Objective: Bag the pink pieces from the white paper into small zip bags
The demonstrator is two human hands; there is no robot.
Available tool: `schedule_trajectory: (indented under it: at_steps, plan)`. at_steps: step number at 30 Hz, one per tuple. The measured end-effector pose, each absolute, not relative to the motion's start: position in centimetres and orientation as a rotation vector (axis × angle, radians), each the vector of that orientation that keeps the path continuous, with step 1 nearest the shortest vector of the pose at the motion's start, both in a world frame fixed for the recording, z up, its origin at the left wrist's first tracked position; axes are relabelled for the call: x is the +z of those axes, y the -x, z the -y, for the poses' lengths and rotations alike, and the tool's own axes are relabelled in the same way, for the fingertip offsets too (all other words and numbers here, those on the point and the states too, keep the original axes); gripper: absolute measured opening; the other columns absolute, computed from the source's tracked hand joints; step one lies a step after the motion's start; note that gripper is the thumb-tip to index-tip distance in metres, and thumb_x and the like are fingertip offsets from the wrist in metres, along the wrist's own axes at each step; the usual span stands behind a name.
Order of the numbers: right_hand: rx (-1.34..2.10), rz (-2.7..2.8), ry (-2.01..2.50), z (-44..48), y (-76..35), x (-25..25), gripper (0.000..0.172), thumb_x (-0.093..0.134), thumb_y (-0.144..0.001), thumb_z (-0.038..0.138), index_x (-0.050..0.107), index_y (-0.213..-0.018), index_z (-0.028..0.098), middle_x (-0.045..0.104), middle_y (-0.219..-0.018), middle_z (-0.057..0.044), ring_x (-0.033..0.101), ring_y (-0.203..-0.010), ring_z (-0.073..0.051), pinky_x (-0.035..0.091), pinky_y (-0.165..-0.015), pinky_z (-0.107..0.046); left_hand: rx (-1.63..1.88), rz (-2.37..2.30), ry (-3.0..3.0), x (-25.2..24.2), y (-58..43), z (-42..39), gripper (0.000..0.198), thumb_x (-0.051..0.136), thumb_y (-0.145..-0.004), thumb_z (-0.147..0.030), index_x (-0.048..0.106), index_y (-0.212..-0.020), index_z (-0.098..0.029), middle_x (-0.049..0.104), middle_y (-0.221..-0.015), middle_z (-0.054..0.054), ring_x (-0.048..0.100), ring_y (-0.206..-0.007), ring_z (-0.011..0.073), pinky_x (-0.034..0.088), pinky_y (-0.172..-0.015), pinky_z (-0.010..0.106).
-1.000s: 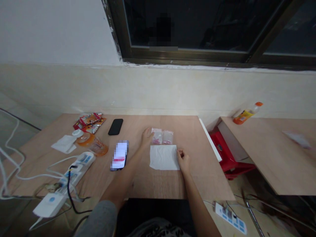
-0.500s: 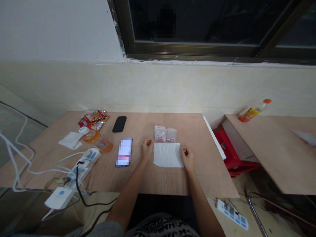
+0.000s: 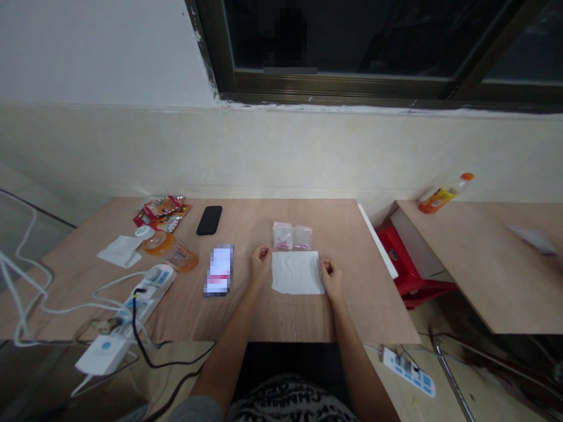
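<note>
A white sheet (image 3: 297, 273), thin like a paper tissue, lies flat on the wooden table in front of me. Just beyond its far edge, two small clear zip bags sit side by side: the left bag (image 3: 282, 235) and the right bag (image 3: 303, 237) both have reddish bits inside, too small to name. My left hand (image 3: 260, 264) rests left of the sheet, its fingers curled in and nothing visible in them. On the other side, my right hand (image 3: 331, 276) is also curled, fingertips at the sheet's right edge; it does not appear to grip it.
Left of my hands lie a lit phone (image 3: 219, 270), a black phone (image 3: 210, 220), an orange bottle (image 3: 170, 250) on its side, snack packets (image 3: 162, 212), folded tissue (image 3: 120, 251) and a power strip (image 3: 149, 296) with cables. A red stool (image 3: 402, 264) stands between this table and another (image 3: 505, 264).
The whole view has shifted slightly, with the scene sitting a little further left. Both hands, the sheet and the bags keep their places on the table.
</note>
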State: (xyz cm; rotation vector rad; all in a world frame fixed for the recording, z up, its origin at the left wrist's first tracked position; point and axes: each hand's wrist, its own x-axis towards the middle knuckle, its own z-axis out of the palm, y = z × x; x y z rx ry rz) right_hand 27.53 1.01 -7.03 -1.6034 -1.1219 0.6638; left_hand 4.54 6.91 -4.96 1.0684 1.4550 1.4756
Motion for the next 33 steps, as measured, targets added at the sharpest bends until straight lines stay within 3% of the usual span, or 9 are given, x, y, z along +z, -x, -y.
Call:
schedule_trajectory:
  at_steps: [15,33]
  plan:
    - [0.658,1.122,1.623,-1.02,-27.61,-7.01,0.040,0.055,-0.081,0.051,0.067,-0.085,0.014,0.054,-0.057,0.002,0.045,-0.051,-0.013,0.035,-0.050,-0.024,1.451,-1.484,-1.148,-5.12,-4.38,-7.04,0.006,0.059,-0.072,-0.025,0.060,-0.073,-0.019,0.061,-0.067,0.000,0.058,-0.065,0.0144,0.044,-0.062,0.023]
    - [0.657,1.128,1.640,-1.01,-27.71,-7.50,0.045,0.053,-0.083,0.056,0.068,-0.087,0.015,0.063,-0.064,-0.003,0.054,-0.057,-0.016,0.042,-0.057,-0.026,1.436,-1.482,-1.151,-5.56,-4.29,-7.18,0.005,0.059,-0.071,-0.024,0.058,-0.072,-0.019,0.059,-0.069,0.000,0.057,-0.066,0.0139,0.043,-0.062,0.023]
